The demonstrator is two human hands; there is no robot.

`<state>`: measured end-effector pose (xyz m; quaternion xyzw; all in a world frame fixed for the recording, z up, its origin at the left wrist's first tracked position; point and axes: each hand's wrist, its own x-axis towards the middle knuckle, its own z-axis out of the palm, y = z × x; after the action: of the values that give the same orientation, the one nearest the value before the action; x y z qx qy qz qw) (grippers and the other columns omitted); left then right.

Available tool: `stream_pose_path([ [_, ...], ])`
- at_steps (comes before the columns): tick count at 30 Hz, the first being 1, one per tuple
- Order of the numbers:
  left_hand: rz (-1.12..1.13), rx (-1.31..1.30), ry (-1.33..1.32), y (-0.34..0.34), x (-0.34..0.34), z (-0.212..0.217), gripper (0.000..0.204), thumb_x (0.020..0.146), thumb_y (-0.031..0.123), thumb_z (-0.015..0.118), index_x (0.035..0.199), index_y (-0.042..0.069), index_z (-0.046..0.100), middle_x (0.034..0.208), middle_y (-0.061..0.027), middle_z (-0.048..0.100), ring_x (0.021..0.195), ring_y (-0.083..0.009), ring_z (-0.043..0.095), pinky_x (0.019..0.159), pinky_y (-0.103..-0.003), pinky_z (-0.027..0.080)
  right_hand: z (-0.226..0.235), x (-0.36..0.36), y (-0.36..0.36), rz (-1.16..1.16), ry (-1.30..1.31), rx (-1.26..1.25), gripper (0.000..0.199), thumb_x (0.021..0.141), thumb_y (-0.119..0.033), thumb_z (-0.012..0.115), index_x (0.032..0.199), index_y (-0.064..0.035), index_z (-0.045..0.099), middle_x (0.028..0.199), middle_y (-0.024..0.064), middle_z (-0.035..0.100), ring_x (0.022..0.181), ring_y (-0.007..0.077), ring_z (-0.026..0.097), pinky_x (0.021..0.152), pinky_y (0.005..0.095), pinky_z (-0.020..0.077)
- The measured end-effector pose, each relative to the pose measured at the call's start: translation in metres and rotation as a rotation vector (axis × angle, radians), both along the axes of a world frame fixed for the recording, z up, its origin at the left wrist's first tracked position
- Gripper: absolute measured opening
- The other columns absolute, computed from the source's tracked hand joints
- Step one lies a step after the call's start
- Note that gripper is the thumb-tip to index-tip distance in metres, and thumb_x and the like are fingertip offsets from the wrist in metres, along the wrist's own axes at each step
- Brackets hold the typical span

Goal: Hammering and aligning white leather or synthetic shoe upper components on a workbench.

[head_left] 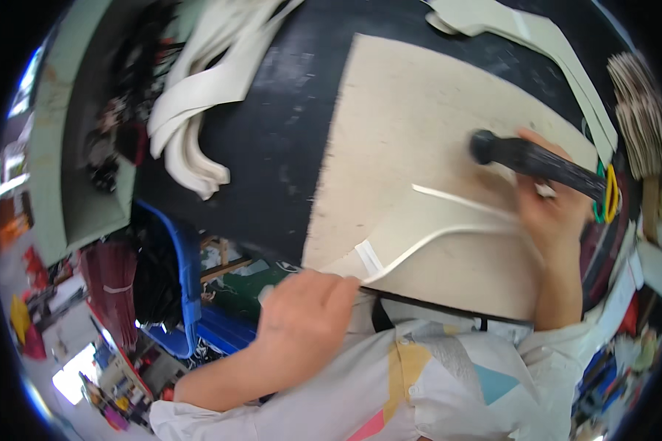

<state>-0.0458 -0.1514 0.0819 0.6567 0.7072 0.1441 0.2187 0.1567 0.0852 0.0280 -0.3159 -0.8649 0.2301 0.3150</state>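
A pale cream cut piece of leather-like material (441, 214) with raised white edges lies on the beige board (404, 110). A short white strip (368, 256) crosses its near left end. Closed at that end, by the board's near edge, my left hand (301, 312) pinches the piece. My right hand (555, 206) is wrapped around a black-headed hammer (529, 158), held above the right part of the board. The hammer's handle is mostly hidden by my fingers, and motion blurs it slightly. The far right end of the piece runs under my right hand.
The board rests on a black tabletop (272, 147). Long cream strips (206, 95) lie at the far left, and more cut pieces (522, 29) at the far right. Scissors (609, 192) with yellow and green handles and a stack of pieces (638, 114) sit at right. A blue chair (187, 272) stands left.
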Motion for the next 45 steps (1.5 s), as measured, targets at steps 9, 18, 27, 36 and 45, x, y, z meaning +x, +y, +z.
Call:
stream_pose_path([
  [9, 0.407, -0.091, 0.528, 0.074, -0.241, 0.053, 0.019, 0.095, 0.014, 0.049, 0.097, 0.007, 0.066, 0.086, -0.0129, 0.069, 0.091, -0.0343, 0.065, 0.092, -0.047, 0.039, 0.002, 0.064, 0.011, -0.255, -0.078, 0.067, 0.033, 0.083, 0.007, 0.071, 0.115, -0.0004, 0.072, 0.089, 0.0, 0.069, 0.063, 0.0027, 0.045, 0.056, 0.0188, 0.0348],
  [18, 0.551, 0.203, 0.799, 0.092, -0.295, -0.032, 0.017, 0.088, 0.013, 0.063, 0.102, 0.012, 0.072, 0.109, -0.0086, 0.068, 0.104, -0.0317, 0.064, 0.089, -0.045, 0.046, -0.028, 0.088, 0.005, -0.316, -0.04, -0.005, 0.032, 0.079, 0.005, 0.07, 0.11, -0.001, 0.071, 0.094, 0.0103, 0.071, 0.066, 0.0153, 0.064, 0.059, 0.0284, 0.0492],
  [27, 0.018, 0.611, 0.147, 0.327, -0.061, -0.068, 0.022, 0.088, 0.022, 0.069, 0.101, 0.005, 0.074, 0.097, -0.0147, 0.069, 0.097, -0.0321, 0.065, 0.083, -0.044, 0.049, -0.017, 0.071, 0.009, -0.291, -0.088, 0.139, 0.043, 0.065, 0.001, 0.073, 0.108, -0.008, 0.073, 0.077, 0.0083, 0.064, 0.065, 0.0279, 0.065, 0.058, 0.0376, 0.0531],
  [36, 0.278, 0.482, 0.223, 0.385, -0.014, -0.12, 0.027, 0.084, 0.025, 0.073, 0.106, 0.01, 0.072, 0.104, -0.012, 0.068, 0.101, -0.0311, 0.065, 0.086, -0.046, 0.048, -0.02, 0.075, 0.006, -0.299, 0.002, 0.131, 0.046, 0.067, -0.003, 0.074, 0.113, -0.0094, 0.071, 0.076, 0.0062, 0.063, 0.068, 0.0266, 0.066, 0.061, 0.0391, 0.0531],
  [45, -0.139, 0.96, -0.058, 0.349, 0.058, -0.005, 0.021, 0.091, -0.003, 0.067, 0.109, 0.005, 0.075, 0.093, -0.0103, 0.069, 0.079, -0.0193, 0.068, 0.07, -0.029, 0.053, -0.012, 0.09, -0.001, -0.229, -0.083, 0.072, 0.052, 0.069, -0.008, 0.074, 0.121, -0.0102, 0.067, 0.085, 0.0066, 0.065, 0.076, 0.0265, 0.066, 0.066, 0.0388, 0.0534],
])
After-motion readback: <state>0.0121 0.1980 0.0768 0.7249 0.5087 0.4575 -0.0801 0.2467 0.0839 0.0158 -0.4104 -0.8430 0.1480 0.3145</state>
